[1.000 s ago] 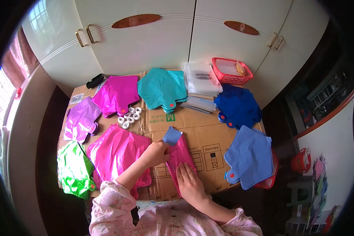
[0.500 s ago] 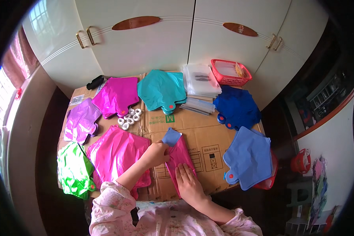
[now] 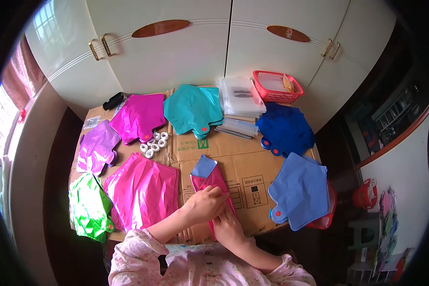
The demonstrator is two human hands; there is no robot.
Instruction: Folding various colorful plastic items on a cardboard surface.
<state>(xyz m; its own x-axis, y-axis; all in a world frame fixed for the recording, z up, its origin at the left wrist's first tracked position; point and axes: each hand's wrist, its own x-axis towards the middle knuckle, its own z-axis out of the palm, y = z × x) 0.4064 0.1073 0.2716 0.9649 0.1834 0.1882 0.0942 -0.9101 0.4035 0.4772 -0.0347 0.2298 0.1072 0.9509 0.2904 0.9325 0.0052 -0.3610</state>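
Note:
A flat pink foil balloon point(image 3: 209, 180), folded into a long strip with a blue corner at its far end, lies on the cardboard in front of me. My left hand point(image 3: 206, 204) is closed over the middle of the strip, its fingers curled in a pinch on the foil. Just nearer to me, my right hand point(image 3: 229, 229) rests flat on the strip. Its fingertips are partly covered by the left hand. To the left lies a larger stack of pink foil balloons point(image 3: 140, 190), which the left forearm passes beside.
Around the cardboard point(image 3: 243, 162) lie foil stacks: green point(image 3: 88, 205), lilac point(image 3: 96, 147), magenta point(image 3: 138, 117), teal point(image 3: 193, 109), dark blue point(image 3: 287, 127), light blue point(image 3: 298, 190). White rolls point(image 3: 155, 143), clear sleeves point(image 3: 242, 97), plastic sticks point(image 3: 236, 127) and a red basket point(image 3: 277, 91) are farther back.
My left hand has moved right and nearer, from the strip's left edge to its middle, over the right fingertips. More of the blue corner and folded foil shows. The right hand stays nearly in place.

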